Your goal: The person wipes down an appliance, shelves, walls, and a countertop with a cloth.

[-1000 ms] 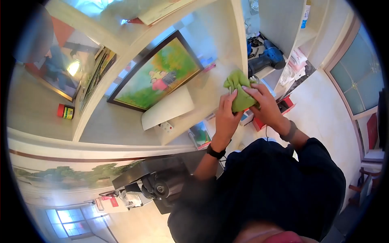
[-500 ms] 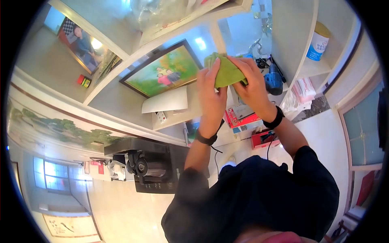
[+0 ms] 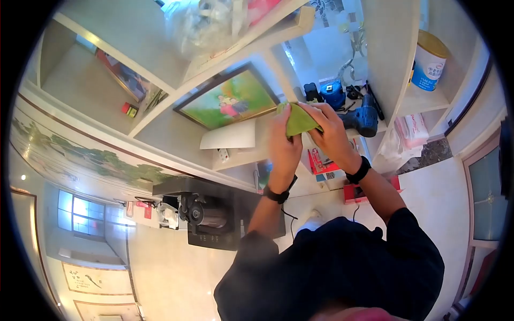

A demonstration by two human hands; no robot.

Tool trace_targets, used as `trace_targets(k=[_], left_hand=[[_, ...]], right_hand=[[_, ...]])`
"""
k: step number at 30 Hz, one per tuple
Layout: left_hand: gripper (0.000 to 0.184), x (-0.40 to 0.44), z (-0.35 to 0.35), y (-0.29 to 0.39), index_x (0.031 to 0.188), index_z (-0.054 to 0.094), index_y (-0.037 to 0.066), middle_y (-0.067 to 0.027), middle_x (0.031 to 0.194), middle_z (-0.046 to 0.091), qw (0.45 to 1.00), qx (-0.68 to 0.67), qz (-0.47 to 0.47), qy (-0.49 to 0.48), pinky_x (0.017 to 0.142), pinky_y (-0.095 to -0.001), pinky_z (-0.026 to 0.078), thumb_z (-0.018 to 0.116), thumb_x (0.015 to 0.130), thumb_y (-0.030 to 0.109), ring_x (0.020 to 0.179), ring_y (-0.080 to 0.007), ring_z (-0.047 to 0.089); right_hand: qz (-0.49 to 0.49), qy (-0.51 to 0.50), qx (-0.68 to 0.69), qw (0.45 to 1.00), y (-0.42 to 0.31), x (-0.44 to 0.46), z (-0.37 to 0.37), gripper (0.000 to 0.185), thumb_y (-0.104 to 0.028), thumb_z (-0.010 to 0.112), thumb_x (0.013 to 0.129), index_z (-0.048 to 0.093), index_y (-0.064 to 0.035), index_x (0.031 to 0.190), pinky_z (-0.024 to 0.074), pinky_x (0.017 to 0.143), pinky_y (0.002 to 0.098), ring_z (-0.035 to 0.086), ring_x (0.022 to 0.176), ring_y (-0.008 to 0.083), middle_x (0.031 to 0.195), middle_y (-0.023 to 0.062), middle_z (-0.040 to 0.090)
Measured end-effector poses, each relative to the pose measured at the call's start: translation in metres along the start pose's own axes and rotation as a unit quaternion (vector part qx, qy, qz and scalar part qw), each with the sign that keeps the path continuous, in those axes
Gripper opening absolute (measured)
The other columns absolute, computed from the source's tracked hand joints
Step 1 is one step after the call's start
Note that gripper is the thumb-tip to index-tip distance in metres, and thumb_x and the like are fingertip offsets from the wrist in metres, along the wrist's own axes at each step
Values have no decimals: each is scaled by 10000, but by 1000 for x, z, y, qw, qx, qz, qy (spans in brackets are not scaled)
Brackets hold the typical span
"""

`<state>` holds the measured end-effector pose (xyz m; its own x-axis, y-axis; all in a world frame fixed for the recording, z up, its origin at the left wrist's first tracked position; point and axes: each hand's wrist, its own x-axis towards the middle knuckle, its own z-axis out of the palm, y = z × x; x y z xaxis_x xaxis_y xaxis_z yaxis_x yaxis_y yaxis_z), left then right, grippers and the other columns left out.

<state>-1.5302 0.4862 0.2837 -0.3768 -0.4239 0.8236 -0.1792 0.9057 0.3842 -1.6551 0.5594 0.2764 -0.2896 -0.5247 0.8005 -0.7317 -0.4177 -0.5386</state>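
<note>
Green cloth [image 3: 301, 123] pinched between two bare hands at the open shelving [image 3: 390, 53]

At far left, a bright window [image 3: 80, 211] shows low in the view, and a landscape picture [image 3: 101, 152] runs along beneath the shelves. A red-lidded jar [image 3: 129, 110] sits in a compartment, near a partly hidden framed photo [image 3: 124, 77]. Further right, clear plastic bags [image 3: 201, 27] lie on a higher shelf, while a black appliance [image 3: 209, 216] with a round part stands lower down. In the next compartment, a framed painting [image 3: 230, 99] leans at a tilt, with a curved white sheet [image 3: 227, 135] just in front of it.

The left grip [image 3: 284, 143], slightly blurred, is closed on the left side of the cloth, a black band at its wrist. The cloth is bunched between the two hands. The right grip [image 3: 331, 132] is curled over the cloth's right side, its fingers bent and the wrist also banded in black.

Just right of that hand, a blue power tool [image 3: 367, 116] lies in a compartment. A red box [image 3: 353, 193] rests below it. Farther right are a pink-and-white pack [image 3: 413, 131] and, above it, a blue-and-white tin [image 3: 430, 61].
</note>
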Motion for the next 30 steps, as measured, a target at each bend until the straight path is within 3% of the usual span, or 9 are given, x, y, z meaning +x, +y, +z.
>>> trace_targets(k=[8, 11, 17, 22, 26, 30], left_hand=[[555, 12, -8, 1, 1288, 557, 28, -187, 1105, 593, 999, -2, 8, 31, 887, -425, 468, 640, 752, -90, 1018, -368, 572], [572, 2, -7, -10, 1279, 570, 69, -175, 1096, 589, 999, 17, -10, -28, 827, -418, 497, 643, 735, -90, 988, -371, 590], [582, -22, -3, -34, 1279, 560, 131, -138, 1046, 574, 1000, -17, 13, -23, 666, -422, 533, 664, 736, -51, 843, -361, 627], [592, -33, -19, -55, 1298, 506, 130, -145, 1055, 567, 988, -116, -13, -104, 657, -450, 530, 687, 747, 9, 814, -381, 629], [601, -64, -67, -95, 1314, 479, 133, -157, 1092, 558, 976, -130, -7, -172, 655, -455, 534, 698, 760, 49, 823, -392, 630], [593, -114, -137, -141, 1307, 491, 140, -145, 1134, 564, 963, -113, -116, -217, 706, -471, 527, 708, 763, 48, 905, -405, 617]], right_hand=[[18, 44, -34, 998, -20, 13, 9, 566, 99, 642, 750, 590, -76, 1285, 501, 844, 375, 597, 1008, 341, 1109, 158, 579], [46, 47, -39, 997, -12, -5, 18, 562, 106, 623, 747, 598, -78, 1277, 496, 862, 386, 593, 1025, 348, 1126, 161, 576], [38, 88, -119, 988, -2, -33, 41, 594, 76, 652, 726, 614, -124, 1284, 492, 866, 399, 583, 1009, 353, 1140, 166, 562], [54, 126, -205, 969, -13, -51, 66, 554, 31, 688, 747, 623, -124, 1274, 491, 869, 392, 590, 1004, 332, 1122, 145, 587], [76, 85, -234, 965, -36, -84, 112, 580, 19, 738, 709, 626, -119, 1261, 492, 864, 393, 588, 1015, 338, 1128, 141, 589], [86, 10, -199, 976, -53, -120, 190, 626, 31, 745, 688, 598, -117, 1278, 496, 872, 411, 572, 1061, 361, 1173, 151, 563]])
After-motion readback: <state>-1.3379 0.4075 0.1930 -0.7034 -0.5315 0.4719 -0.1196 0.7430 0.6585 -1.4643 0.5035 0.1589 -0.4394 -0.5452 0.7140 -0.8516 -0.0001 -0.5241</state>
